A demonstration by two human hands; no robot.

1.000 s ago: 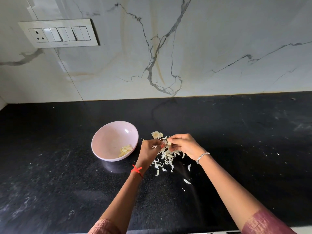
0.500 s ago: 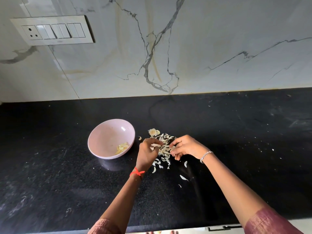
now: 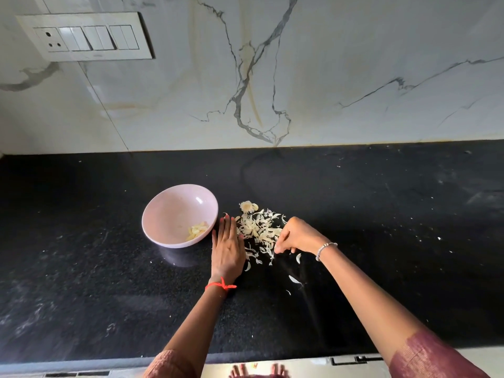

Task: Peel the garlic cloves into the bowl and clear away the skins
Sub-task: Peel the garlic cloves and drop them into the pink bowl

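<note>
Pink bowl [image 3: 169, 214] holding peeled cloves [image 3: 197, 231], skins [image 3: 259, 230] beside it.
Left hand [image 3: 227, 249] flat against skins; right hand [image 3: 298, 237] curled over them, grip unclear.

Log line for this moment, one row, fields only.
phase: likely gathering skins | left hand: flat on counter, left of skin pile | right hand: fingers curled at pile's right edge, grip unclear | bowl: peeled cloves inside

The bowl [image 3: 166, 211] is pale pink, its cloves [image 3: 197, 231] pale yellow, and the skins [image 3: 259, 230] off-white. The counter [image 3: 381, 268] is black with fine white specks; the wall [image 3: 354, 50] above is white marble, veined grey and streaked ochre.
</note>
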